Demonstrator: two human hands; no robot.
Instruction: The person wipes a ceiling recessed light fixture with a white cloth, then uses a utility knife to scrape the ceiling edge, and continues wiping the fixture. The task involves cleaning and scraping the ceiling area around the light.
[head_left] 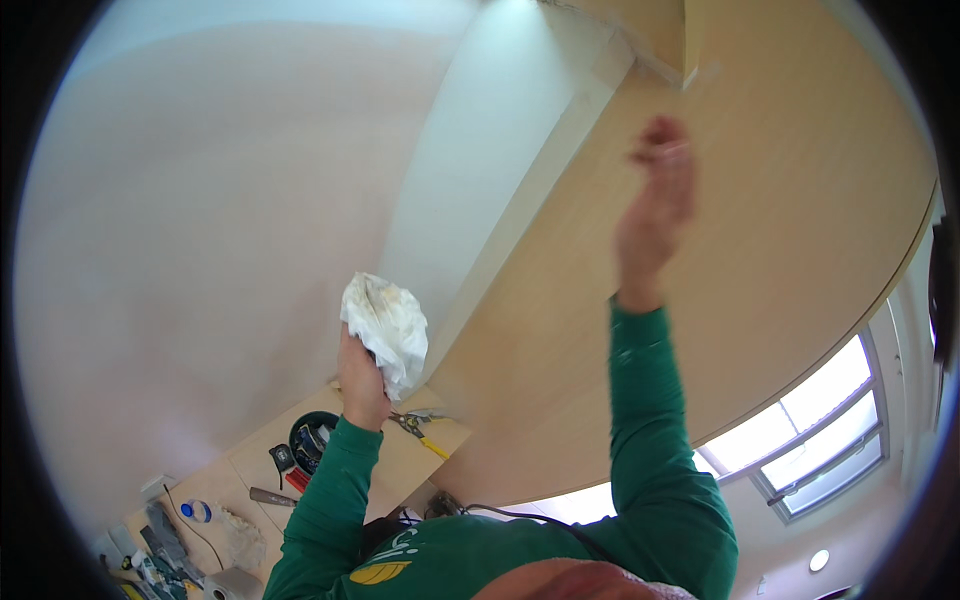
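My left hand (362,372) is closed around a crumpled white plastic bag (388,335), gathered up with its top open and a brownish smear inside. It is raised in front of the pale wall. Farther up and to the right, my right hand (655,205) reaches toward the light wood panel (790,200), below the corner of a wooden box-like piece (655,35). Its fingers look bent but are blurred by motion, and I cannot see anything in them. Whether it touches the panel cannot be told.
Down at the left, a wooden worktop (400,470) carries a dark green bucket (303,428) of tools, yellow-handled pliers (425,435), a tape measure (282,456) and a blue-capped bottle (196,511). A white strip (530,200) joins wall and panel. Windows (820,420) stand at the lower right.
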